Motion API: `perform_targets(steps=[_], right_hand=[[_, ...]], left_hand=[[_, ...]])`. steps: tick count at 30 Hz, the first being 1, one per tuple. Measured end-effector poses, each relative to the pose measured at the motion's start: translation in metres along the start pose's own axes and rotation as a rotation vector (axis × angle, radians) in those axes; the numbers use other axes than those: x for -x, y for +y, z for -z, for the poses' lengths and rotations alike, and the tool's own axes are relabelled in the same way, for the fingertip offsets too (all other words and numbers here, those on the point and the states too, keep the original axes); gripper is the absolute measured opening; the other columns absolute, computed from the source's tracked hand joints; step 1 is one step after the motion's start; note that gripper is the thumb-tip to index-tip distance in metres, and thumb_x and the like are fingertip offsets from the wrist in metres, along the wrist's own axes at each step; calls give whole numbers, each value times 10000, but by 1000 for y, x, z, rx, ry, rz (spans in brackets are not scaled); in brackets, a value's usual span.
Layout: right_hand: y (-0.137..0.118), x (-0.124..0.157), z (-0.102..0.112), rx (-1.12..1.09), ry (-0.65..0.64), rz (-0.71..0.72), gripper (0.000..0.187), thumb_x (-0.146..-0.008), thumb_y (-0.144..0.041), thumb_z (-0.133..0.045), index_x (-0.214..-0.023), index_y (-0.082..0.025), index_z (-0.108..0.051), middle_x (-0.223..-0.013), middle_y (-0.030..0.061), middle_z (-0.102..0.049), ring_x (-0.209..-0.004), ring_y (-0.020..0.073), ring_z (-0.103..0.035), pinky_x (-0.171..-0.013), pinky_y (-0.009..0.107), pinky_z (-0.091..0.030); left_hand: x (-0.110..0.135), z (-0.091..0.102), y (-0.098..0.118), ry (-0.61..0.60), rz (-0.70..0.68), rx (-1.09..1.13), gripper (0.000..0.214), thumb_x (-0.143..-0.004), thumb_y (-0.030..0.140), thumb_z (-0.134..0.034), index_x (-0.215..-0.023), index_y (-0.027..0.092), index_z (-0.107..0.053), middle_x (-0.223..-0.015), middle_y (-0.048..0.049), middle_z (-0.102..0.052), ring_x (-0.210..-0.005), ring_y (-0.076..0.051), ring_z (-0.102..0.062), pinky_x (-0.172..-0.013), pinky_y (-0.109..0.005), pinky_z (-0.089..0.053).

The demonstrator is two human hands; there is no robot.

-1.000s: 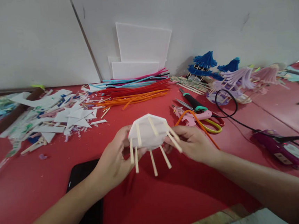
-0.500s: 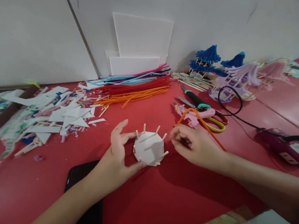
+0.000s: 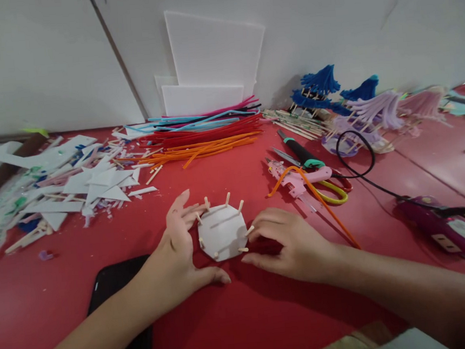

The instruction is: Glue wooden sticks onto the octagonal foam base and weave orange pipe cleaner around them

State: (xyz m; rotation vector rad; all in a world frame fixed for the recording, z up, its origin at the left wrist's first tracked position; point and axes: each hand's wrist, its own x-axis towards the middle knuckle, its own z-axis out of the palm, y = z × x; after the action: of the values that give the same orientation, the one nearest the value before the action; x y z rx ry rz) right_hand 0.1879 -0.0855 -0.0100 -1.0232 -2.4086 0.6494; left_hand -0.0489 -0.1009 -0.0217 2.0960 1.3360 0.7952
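Fingers of my left hand (image 3: 182, 249) lie spread and flat, their tips touching one side of the white octagon (image 3: 222, 235). It rests on the red table (image 3: 248, 314) between both hands, its wooden sticks (image 3: 227, 199) pointing up. My right hand (image 3: 287, 243) is loosely curled, gripping nothing, fingertips against the other side. Beyond its knuckles lies a pink glue gun (image 3: 298, 182); under my left wrist, a black phone (image 3: 116, 293).

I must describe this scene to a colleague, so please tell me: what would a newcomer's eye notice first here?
First, the white octagonal piece with short wooden sticks around its rim, lying on the red table, the left hand and the right hand touching its sides. Next, the bright bundle of pipe cleaners by the back wall and the white scraps at the left.
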Motion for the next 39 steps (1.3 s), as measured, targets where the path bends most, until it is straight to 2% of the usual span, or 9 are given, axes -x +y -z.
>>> perform_targets(steps=[5, 11, 16, 19, 23, 27, 30, 32, 39], right_hand=[[3, -1, -3, -9, 66, -42, 101, -802, -268, -636, -799, -169, -617, -772, 38, -636, -721, 148, -570, -661, 260, -427], [8, -3, 6, 32, 118, -137, 56, -833, -180, -556, -815, -172, -608, -785, 37, -640, -691, 136, -567, -618, 242, -419], [13, -6, 10, -27, 72, -134, 83, -859, -191, -544, -835, -182, -623, -814, 34, -666, -729, 138, -600, -652, 242, -442], [15, -7, 10, -25, 74, -79, 85, -861, -185, -538, -861, -180, -623, -848, 49, -680, -769, 149, -618, -683, 253, -461], [15, -6, 7, -53, 76, -69, 98, -865, -181, -542, -903, -191, -632, -853, 41, -696, -774, 144, -636, -693, 248, -478], [14, -5, 5, -181, 48, -75, 126, -854, -149, -543, -918, -191, -644, -884, 27, -712, -791, 124, -655, -714, 222, -490], [12, -6, 6, -291, 24, -114, 156, -849, -127, -526, -932, -177, -649, -888, 25, -718, -784, 107, -662, -699, 195, -496], [12, -6, 9, -305, 17, -84, 190, -829, -96, -519, -951, -162, -648, -896, 35, -714, -785, 106, -658, -689, 193, -496], [14, -12, 8, -219, -19, 129, 116, -841, -203, -611, -929, -170, -679, -869, 57, -691, -817, 137, -626, -746, 251, -485]], left_hand=[[-1, -1, -5, 23, -56, -191, 1052, -499, 655, -748, -1302, 161, -281, -1320, -232, -409, -1363, -451, -206, -1039, -620, -310], [-3, 3, 2, 29, -32, -274, 838, -513, 723, -686, -1083, 164, -431, -1224, -205, -425, -1332, -448, -265, -1043, -614, -309], [1, 8, 6, 64, -40, -185, 1075, -498, 800, -603, -1312, 151, -332, -1362, -228, -308, -1355, -452, -210, -1052, -610, -289], [3, 13, 6, -43, -48, 74, 946, -673, 822, -365, -1392, 216, -258, -1466, -193, -255, -1352, -395, -272, -1021, -538, -367], [2, 14, 3, -2, 0, 400, 763, -805, 734, -284, -1394, 266, -156, -1240, -137, -565, -1047, -269, -599, -912, -448, -465], [-2, 17, 12, 53, 195, 356, 603, -893, 630, -205, -1218, 193, -464, -1091, -128, -657, -686, -179, -651, -715, -361, -510], [-7, 20, 22, 25, 384, 251, 493, -911, 557, -315, -1159, 201, -547, -712, -31, -710, -575, -166, -634, -601, -299, -500], [-9, 21, 25, -4, 405, 192, 418, -890, 513, -422, -1146, 217, -570, -568, 21, -671, -545, -164, -633, -575, -273, -495], [-19, 21, 15, -166, 73, 62, 191, -832, 372, -582, -932, 265, -703, -984, 2, -728, -912, -167, -658, -806, -256, -487]])
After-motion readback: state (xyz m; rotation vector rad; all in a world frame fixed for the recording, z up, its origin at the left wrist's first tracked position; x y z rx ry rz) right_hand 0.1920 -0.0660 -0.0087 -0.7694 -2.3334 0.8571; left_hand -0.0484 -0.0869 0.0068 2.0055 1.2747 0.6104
